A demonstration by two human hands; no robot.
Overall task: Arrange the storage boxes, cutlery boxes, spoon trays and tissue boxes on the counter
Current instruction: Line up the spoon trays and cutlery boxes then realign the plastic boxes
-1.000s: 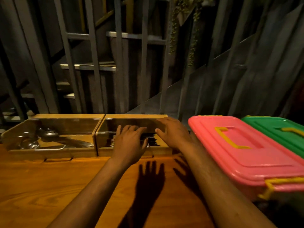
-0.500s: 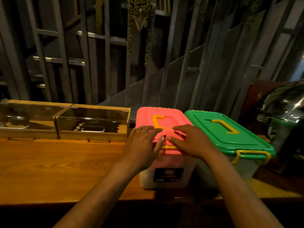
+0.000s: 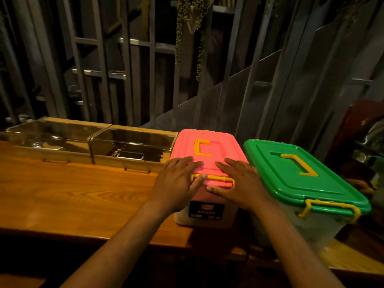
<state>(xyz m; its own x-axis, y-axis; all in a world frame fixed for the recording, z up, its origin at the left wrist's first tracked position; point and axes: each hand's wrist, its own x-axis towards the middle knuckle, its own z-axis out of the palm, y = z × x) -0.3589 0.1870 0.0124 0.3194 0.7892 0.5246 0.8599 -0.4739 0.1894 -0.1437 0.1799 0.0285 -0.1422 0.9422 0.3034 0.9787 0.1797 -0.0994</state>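
Head view: left hand (image 3: 176,181) and right hand (image 3: 239,183) flat, ungripped, on pink box (image 3: 207,150); green box (image 3: 299,175) beside it.

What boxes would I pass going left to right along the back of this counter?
Spoon tray with clear lid → cutlery box with clear lid → pink-lidded storage box → green-lidded storage box.

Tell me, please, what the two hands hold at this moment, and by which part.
Nothing is gripped. The left hand and the right hand lie flat on the near end of the pink-lidded box, thumbs at its yellow front latch.
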